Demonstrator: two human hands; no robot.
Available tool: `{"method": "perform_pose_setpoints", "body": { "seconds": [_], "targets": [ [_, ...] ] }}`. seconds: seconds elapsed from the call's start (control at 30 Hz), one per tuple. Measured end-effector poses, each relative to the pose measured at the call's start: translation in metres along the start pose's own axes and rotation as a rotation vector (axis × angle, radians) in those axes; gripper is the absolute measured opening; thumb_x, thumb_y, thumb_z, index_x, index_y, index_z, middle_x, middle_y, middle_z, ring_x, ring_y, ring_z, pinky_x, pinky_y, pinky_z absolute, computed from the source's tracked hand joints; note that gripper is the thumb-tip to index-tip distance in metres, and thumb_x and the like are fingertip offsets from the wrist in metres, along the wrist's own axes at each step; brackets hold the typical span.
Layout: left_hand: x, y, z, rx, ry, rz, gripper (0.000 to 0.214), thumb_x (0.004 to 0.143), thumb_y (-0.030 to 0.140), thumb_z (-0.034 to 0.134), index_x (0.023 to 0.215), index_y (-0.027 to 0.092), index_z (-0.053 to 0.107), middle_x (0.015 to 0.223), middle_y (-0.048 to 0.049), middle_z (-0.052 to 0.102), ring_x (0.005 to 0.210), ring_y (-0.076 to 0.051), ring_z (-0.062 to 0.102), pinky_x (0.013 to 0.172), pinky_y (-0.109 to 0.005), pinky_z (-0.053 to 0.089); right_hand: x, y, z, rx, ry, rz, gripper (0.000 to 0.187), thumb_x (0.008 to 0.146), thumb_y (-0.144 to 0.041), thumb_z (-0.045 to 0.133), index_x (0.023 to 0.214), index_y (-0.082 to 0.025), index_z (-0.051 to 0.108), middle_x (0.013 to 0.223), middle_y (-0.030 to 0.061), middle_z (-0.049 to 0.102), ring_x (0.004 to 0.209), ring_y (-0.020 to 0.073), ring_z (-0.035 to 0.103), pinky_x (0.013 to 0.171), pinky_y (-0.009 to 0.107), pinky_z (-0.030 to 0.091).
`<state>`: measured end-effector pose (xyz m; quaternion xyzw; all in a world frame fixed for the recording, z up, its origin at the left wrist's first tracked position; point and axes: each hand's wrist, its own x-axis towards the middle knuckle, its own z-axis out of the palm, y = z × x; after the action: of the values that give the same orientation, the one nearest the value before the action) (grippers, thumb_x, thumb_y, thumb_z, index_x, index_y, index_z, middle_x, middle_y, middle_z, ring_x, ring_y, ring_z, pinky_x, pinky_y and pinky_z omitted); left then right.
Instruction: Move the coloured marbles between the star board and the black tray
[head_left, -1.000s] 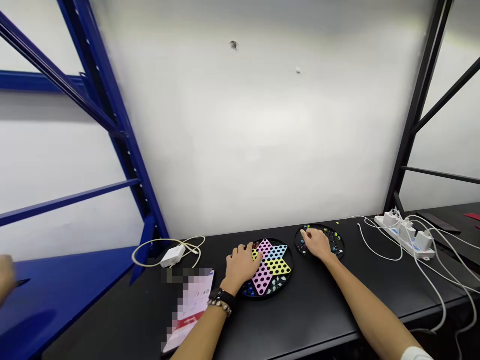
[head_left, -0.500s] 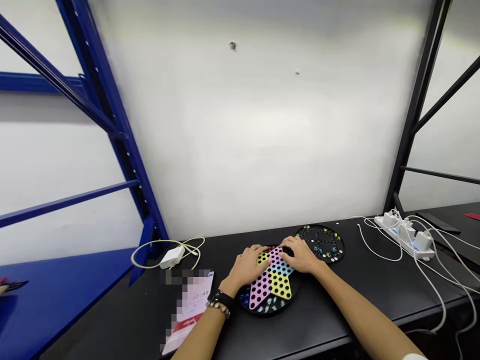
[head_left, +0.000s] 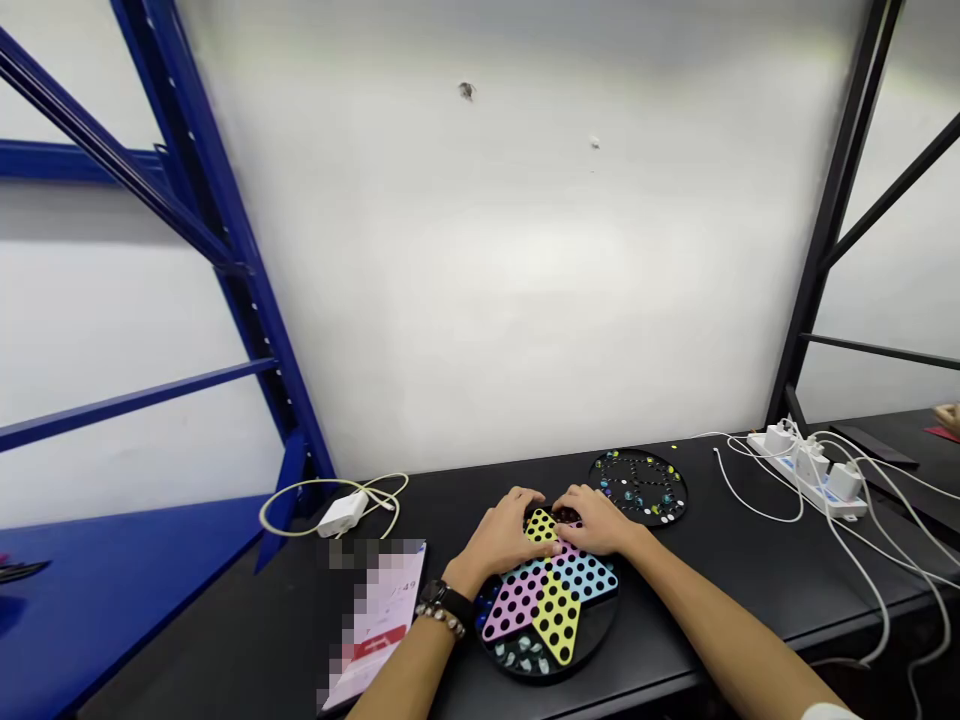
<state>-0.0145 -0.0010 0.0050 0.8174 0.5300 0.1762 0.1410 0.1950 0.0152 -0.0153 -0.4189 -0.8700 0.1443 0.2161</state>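
Note:
A star-shaped Chinese checkers board (head_left: 555, 605) in pink, yellow and blue, full of round holes, lies over a round black tray (head_left: 592, 655). Clear and white marbles (head_left: 523, 656) show in the tray's front section, with dark blue ones at its left. My left hand (head_left: 496, 540) grips the board from the upper left, its thumb lying across the top. At the far right side my right hand (head_left: 596, 523) curls its fingers on the board's edge. The palms hide part of the far points and dark red marbles there.
Behind to the right lies a black round lid or board (head_left: 637, 485) with scattered marbles. A phone or tablet (head_left: 382, 620), partly pixelated, is at left near a white adapter (head_left: 343, 513). A power strip (head_left: 810, 470) with cables stands right. Another person's hand (head_left: 949, 417) shows at the right edge.
The star board has turned and shifted toward me, and the tray has come nearer too. Both hands have moved with it. Another person's hand has appeared at the far right edge.

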Motion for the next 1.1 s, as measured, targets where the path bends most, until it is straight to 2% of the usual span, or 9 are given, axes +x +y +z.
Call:
{"method": "perform_pose_setpoints", "body": {
  "seconds": [0.17, 0.3, 0.43, 0.6, 0.87, 1.1],
  "targets": [
    [-0.001, 0.004, -0.002, 0.024, -0.005, -0.001, 0.072, 0.063, 0.068, 0.068, 0.121, 0.027, 0.057, 0.128, -0.0062, 0.057, 0.118, -0.03, 0.055, 0.096, -0.039, 0.045, 0.001, -0.004, -0.001, -0.118, -0.042, -0.036, 0.036, 0.09, -0.046, 0.052, 0.118, -0.027, 0.062, 0.105, 0.006, 0.057, 0.098, 0.0226, 0.054, 0.086, 0.036, 0.04],
    [-0.001, 0.003, -0.001, 0.041, -0.026, -0.016, 0.071, 0.065, 0.07, 0.066, 0.121, 0.026, 0.058, 0.127, -0.0066, 0.057, 0.117, -0.031, 0.055, 0.096, -0.04, 0.044, 0.006, -0.003, 0.0, -0.167, -0.107, 0.007, 0.042, 0.093, -0.055, 0.044, 0.119, -0.028, 0.06, 0.105, 0.006, 0.054, 0.087, 0.0206, 0.058, 0.08, 0.034, 0.042],
    [0.0, -0.001, 0.001, 0.049, -0.034, -0.004, 0.071, 0.067, 0.072, 0.062, 0.121, 0.026, 0.058, 0.126, -0.0071, 0.058, 0.117, -0.032, 0.054, 0.096, -0.042, 0.044, 0.015, -0.002, 0.002, -0.218, -0.148, 0.015, 0.042, 0.097, -0.052, 0.034, 0.121, -0.026, 0.058, 0.101, 0.0064, 0.056, 0.082, 0.0203, 0.061, 0.077, 0.034, 0.043],
    [0.0, -0.001, 0.003, 0.052, -0.04, -0.01, 0.073, 0.068, 0.074, 0.06, 0.123, 0.026, 0.058, 0.126, -0.0079, 0.059, 0.117, -0.032, 0.054, 0.098, -0.042, 0.042, 0.02, 0.0, 0.005, -0.231, -0.119, 0.013, 0.036, 0.099, -0.041, 0.031, 0.109, -0.026, 0.063, 0.096, 0.0047, 0.057, 0.078, 0.0177, 0.059, 0.074, 0.03, 0.041],
    [0.001, -0.005, 0.005, 0.067, -0.041, -0.004, 0.073, 0.068, 0.073, 0.061, 0.125, 0.027, 0.057, 0.125, -0.0063, 0.059, 0.117, -0.03, 0.053, 0.099, -0.041, 0.041, 0.022, 0.003, 0.007, -0.211, -0.095, 0.04, 0.04, 0.098, -0.04, 0.035, 0.082, -0.022, 0.068, 0.089, 0.0037, 0.059, 0.076, 0.0155, 0.057, 0.069, 0.027, 0.038],
    [0.001, -0.005, 0.005, 0.065, -0.047, 0.001, 0.074, 0.069, 0.074, 0.06, 0.125, 0.027, 0.057, 0.125, -0.0069, 0.059, 0.116, -0.03, 0.053, 0.099, -0.042, 0.041, 0.026, 0.007, 0.011, -0.224, -0.053, 0.067, 0.039, 0.095, -0.037, 0.042, 0.072, -0.021, 0.07, 0.085, 0.0061, 0.069, 0.076, 0.0178, 0.061, 0.065, 0.027, 0.036]
  ]
}}
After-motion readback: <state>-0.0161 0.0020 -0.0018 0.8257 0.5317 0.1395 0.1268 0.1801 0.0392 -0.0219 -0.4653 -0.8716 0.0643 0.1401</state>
